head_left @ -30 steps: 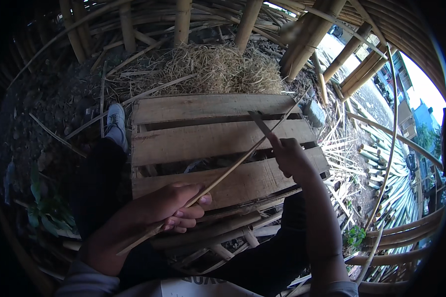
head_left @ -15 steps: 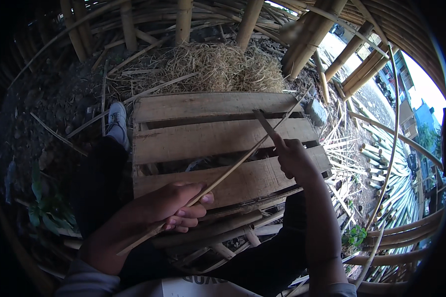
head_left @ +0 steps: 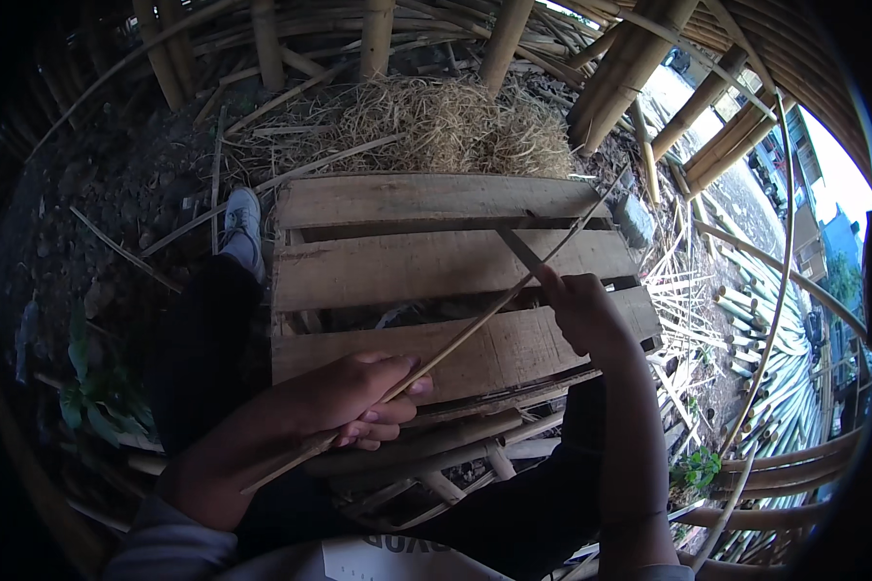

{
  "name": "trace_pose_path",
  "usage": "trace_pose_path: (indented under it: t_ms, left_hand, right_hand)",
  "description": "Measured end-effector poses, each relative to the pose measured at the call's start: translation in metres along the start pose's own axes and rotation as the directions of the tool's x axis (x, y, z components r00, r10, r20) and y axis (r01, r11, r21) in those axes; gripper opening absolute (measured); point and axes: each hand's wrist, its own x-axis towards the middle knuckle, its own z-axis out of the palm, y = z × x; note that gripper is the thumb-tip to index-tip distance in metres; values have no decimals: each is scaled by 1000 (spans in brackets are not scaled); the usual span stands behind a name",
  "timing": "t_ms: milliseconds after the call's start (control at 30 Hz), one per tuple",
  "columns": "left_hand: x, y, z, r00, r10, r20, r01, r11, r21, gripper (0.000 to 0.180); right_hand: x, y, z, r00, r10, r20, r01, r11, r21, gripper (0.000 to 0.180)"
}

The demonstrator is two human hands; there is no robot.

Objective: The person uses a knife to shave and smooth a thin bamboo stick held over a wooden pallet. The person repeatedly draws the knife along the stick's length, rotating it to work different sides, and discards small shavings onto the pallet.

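A long thin bamboo strip [head_left: 467,332] runs slantwise over a slatted wooden pallet table [head_left: 388,268]. Its lower part is gripped in my left hand [head_left: 371,400], fingers curled round it at the table's near edge. My right hand [head_left: 585,312] is closed round the handle of a knife [head_left: 521,250]. The blade points up and to the left, crossing by the strip, with the right thumb or forefinger close to the strip. The knife's handle is hidden inside the fist. The strip's far end reaches past the table's far right corner.
Beyond the table lies a heap of pale shavings [head_left: 446,126], with upright bamboo posts [head_left: 376,39] behind. Many cut bamboo poles [head_left: 785,358] are stacked at the right. A grey block [head_left: 634,221] sits by the far right corner. My shoe [head_left: 243,215] rests left of the table.
The whole view has shifted slightly, so the scene sits farther right. My right hand and knife have come a little nearer along the strip; the left hand keeps its grip.
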Motion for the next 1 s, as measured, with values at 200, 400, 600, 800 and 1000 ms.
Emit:
trace_pose_path:
  t_ms: [200,400,600,800,1000]
  left_hand:
    - [-9,5,2,998,16,-54,-9,994,113,37]
    - [-11,7,1,999,9,-33,-5,995,103,38]
    - [-9,7,4,999,-15,-30,18,996,82,38]
    - [-6,4,1,999,-34,-15,35,996,84,38]
    - [-4,6,-2,999,-48,-13,49,996,78,38]
  right_hand:
    - [13,23,6,956,-225,-187,215,974,-76,63]
    - [8,16,-1,994,1,-112,2,1000,26,62]
    - [25,30,-15,990,74,-117,-61,992,106,58]
    - [43,40,-35,990,55,-128,-33,984,175,56]
    - [61,55,-52,990,64,-125,-49,991,125,56]
